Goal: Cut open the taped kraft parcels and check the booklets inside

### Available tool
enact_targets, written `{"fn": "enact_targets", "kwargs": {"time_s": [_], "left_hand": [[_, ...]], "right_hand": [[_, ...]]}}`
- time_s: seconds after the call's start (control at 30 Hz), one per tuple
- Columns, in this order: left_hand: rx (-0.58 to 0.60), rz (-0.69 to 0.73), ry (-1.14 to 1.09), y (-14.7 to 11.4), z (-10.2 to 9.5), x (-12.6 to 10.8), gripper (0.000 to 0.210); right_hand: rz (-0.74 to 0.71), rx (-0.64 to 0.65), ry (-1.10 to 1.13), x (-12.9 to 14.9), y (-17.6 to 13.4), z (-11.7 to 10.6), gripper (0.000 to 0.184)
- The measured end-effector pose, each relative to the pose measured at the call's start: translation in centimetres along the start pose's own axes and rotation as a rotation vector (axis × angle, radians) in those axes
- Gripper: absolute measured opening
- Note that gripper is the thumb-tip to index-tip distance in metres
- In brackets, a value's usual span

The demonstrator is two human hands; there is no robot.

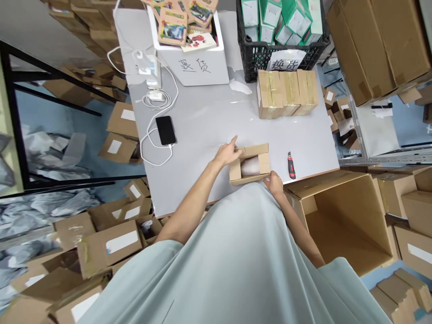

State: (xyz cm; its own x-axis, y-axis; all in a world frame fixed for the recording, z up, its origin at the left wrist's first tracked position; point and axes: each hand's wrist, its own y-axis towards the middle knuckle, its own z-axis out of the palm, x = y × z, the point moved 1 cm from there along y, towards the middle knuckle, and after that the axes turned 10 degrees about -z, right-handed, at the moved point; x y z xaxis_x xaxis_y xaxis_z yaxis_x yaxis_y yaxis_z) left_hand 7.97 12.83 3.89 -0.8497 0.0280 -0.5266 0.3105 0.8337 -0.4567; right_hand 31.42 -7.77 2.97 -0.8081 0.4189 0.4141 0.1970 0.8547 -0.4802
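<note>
A small cardboard box (250, 181) stands with its flaps up near the table's front edge. A pale, whitish item (250, 166) shows inside it, its kind unclear. My left hand (227, 154) is at the box's far left corner, the index finger stretched out and apart from the others, some of which touch the flap. At the near right corner, my right hand (274, 183) has its fingers closed on the box's edge. A red and black box cutter (291, 166) lies on the table to the right of the box.
On the grey table (209, 121) are a phone (165, 130) on a white cable, three taped boxes (290, 94), a white bin (202, 67) and a black crate (249, 60) of green-white boxes. A large open carton (344, 225) stands at right; cardboard boxes (108, 247) crowd the left.
</note>
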Motion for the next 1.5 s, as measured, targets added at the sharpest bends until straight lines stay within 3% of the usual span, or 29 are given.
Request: {"fn": "enact_targets", "kwargs": {"time_s": [0.1,0.17,0.27,0.37,0.43,0.53,0.63,0.73,0.83,1.0,1.13,1.33,1.5], "left_hand": [[0.003,-0.037,0.007,0.7,-0.4,0.3,0.082],[-0.086,0.007,0.018,0.1,-0.7,0.3,0.079],[-0.272,0.100,0.052,-2.5,-1.0,-0.4,0.072],[-0.353,0.175,0.053,-6.0,-0.6,-1.8,0.052],[-0.325,0.220,0.032,-8.3,0.4,-2.9,0.038],[-0.165,0.271,0.009,-10.6,2.8,-4.3,0.030],[-0.018,0.232,0.052,-11.5,5.5,-4.9,0.025],[0.027,0.158,0.084,-11.5,7.1,-5.0,0.028],[0.032,0.114,0.068,-11.2,7.5,-4.7,0.034],[0.026,0.106,0.080,-10.0,7.3,-4.8,0.049],[0.042,0.172,0.147,-7.9,7.6,-6.6,0.057],[0.133,0.229,0.315,-5.1,7.8,-10.1,0.043],[0.133,0.240,0.433,-4.7,7.0,-10.9,0.035]], "right_hand": [[-0.024,0.017,-0.005,0.1,-0.3,-0.7,0.032],[-0.038,0.030,0.002,-0.3,-1.0,-1.6,0.048],[-0.086,0.009,0.082,-0.8,-2.0,-3.4,0.077],[-0.189,-0.039,0.187,-0.4,-2.3,-5.1,0.087],[-0.252,-0.074,0.204,0.6,-1.6,-5.7,0.076],[-0.283,-0.125,0.145,2.8,0.3,-5.3,0.050],[-0.243,-0.162,0.027,5.0,2.4,-3.8,0.051],[-0.212,-0.187,-0.035,6.1,3.4,-2.5,0.057],[-0.214,-0.168,-0.030,5.8,3.2,-2.5,0.050],[-0.228,-0.131,0.141,2.6,1.9,-4.8,0.041],[-0.178,-0.160,0.227,-0.2,1.6,-5.9,0.037],[-0.099,-0.115,0.200,-1.7,2.1,-5.6,0.031],[-0.083,-0.100,0.192,-1.7,2.3,-5.2,0.027]]}}
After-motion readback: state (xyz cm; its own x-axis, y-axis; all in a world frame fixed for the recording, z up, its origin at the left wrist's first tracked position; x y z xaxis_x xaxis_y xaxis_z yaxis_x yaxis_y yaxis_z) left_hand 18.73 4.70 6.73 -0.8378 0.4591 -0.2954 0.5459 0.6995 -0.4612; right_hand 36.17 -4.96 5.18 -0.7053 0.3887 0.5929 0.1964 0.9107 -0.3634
